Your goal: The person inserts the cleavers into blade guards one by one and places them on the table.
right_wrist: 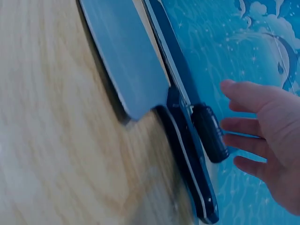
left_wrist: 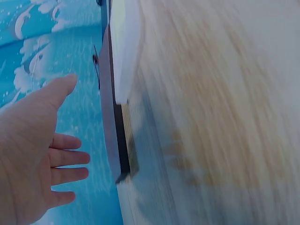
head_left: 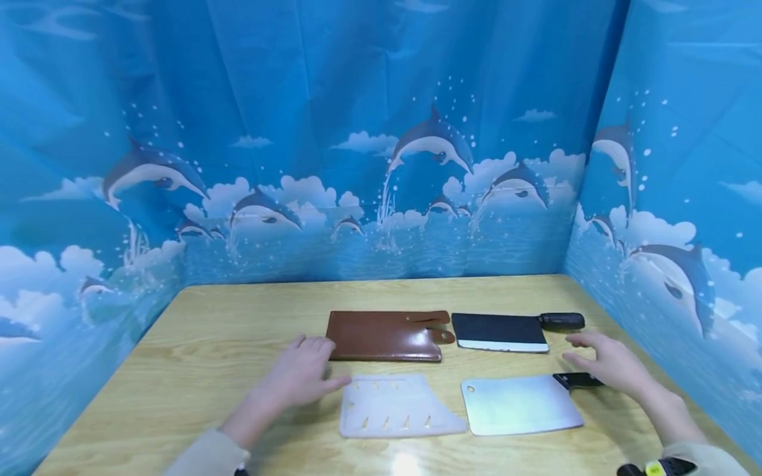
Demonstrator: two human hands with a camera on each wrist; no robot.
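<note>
My left hand (head_left: pixel 297 373), fingers extended, is at the left ends of a brown leather knife sheath (head_left: pixel 381 337) and a translucent white blade guard (head_left: pixel 395 410). In the left wrist view its palm and spread thumb show nothing held. On the right, my right hand (head_left: pixel 613 363) hovers with loosely bent fingers near two cleavers. The silver cleaver (head_left: pixel 520 404) lies nearer, its black handle (right_wrist: pixel 185 159) partly under the hand in the head view. Behind it lies a dark-bladed cleaver (head_left: pixel 500 330) with a round black handle (right_wrist: pixel 210 133). Nothing is in the right hand either.
The wooden table (head_left: pixel 238 311) carries the four items in two rows, sheath and dark cleaver at the back, guard and silver cleaver in front. Blue dolphin-print curtains (head_left: pixel 333 165) stand along the table's back and sides.
</note>
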